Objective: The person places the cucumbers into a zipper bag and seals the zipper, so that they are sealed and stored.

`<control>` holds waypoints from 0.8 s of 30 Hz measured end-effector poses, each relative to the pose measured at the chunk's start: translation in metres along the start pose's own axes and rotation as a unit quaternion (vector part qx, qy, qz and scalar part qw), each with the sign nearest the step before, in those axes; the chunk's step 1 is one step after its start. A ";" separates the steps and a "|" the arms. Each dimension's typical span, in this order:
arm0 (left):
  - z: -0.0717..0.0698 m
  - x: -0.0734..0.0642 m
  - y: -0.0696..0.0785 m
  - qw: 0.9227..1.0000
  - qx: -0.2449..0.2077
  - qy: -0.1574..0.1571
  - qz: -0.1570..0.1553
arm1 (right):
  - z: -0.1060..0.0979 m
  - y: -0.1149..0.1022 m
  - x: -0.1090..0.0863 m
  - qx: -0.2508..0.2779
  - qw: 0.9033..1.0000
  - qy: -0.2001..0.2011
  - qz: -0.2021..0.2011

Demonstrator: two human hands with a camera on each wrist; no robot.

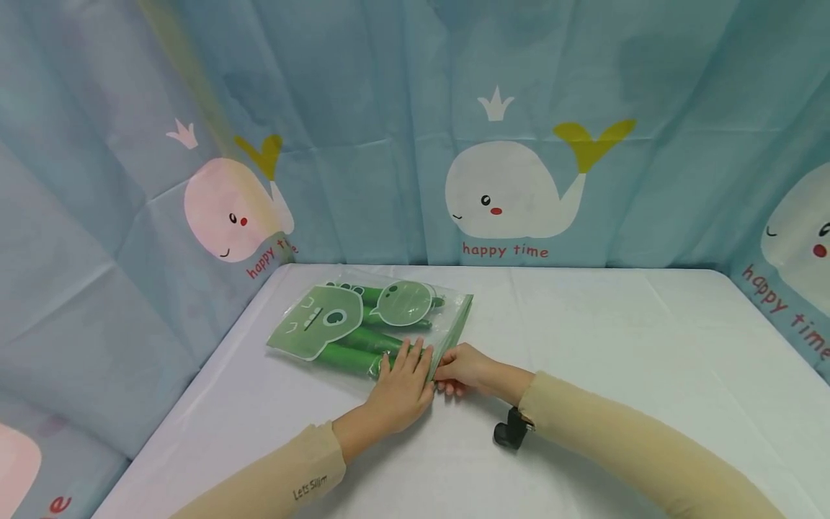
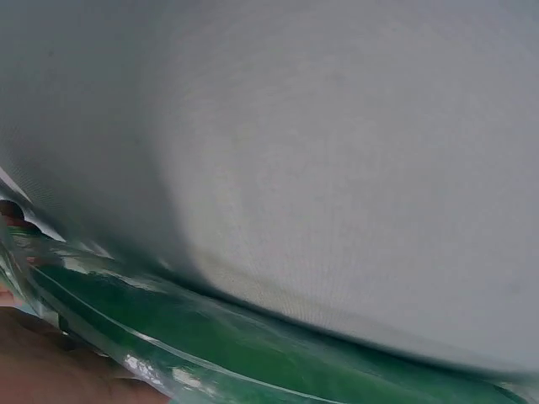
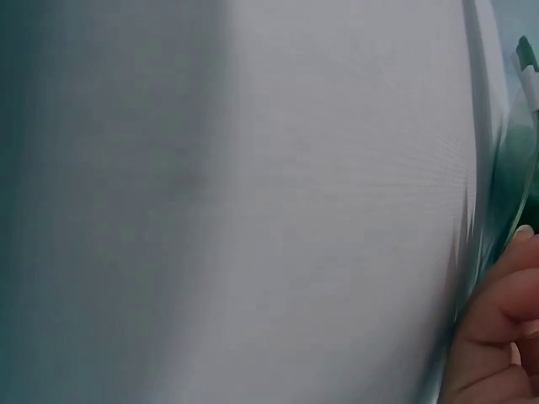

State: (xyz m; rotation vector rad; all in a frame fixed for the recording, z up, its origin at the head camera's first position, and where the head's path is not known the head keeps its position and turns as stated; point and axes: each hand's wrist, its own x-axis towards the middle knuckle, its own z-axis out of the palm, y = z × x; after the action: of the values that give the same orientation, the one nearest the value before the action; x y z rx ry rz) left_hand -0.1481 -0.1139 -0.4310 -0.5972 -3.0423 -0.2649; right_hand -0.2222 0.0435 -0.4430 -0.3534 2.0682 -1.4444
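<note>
A clear plastic bag [image 1: 311, 324] with green cartoon animal faces printed on it lies on the table. Inside it are long green cylinder-like items [image 1: 363, 339], whose kind I cannot tell. My left hand [image 1: 400, 393] rests flat on the bag's near right part, its fingers spread and straight. At the bag's right edge, a green strip [image 1: 462, 317], my right hand [image 1: 468, 369] pinches the near corner between thumb and curled fingers. The left wrist view shows the bag's shiny side [image 2: 210, 337] close up. In the right wrist view, curled fingers [image 3: 497, 328] are at the bag's edge.
A white cloth covers the table [image 1: 616, 339]. Blue curtains [image 1: 363, 180] with printed whales hang behind it and at both sides. On the right wrist sits a small black device [image 1: 511, 429], just above the tabletop.
</note>
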 end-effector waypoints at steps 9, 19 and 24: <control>-0.001 -0.001 -0.001 1.000 -0.006 0.000 0.002 | 0.005 -0.004 0.008 -0.029 0.999 0.009 0.031; -0.007 -0.016 -0.025 0.999 -0.036 0.005 0.013 | 0.001 -0.001 -0.002 0.035 0.999 -0.004 0.035; -0.012 -0.030 -0.044 0.998 -0.007 -0.007 0.054 | 0.001 0.001 -0.010 0.080 0.996 -0.014 0.044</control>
State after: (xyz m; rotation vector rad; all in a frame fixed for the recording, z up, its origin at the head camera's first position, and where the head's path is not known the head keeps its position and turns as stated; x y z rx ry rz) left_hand -0.1368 -0.1675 -0.4277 -0.7645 -3.0109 -0.2797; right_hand -0.2136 0.0488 -0.4406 -0.2148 1.9053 -1.5313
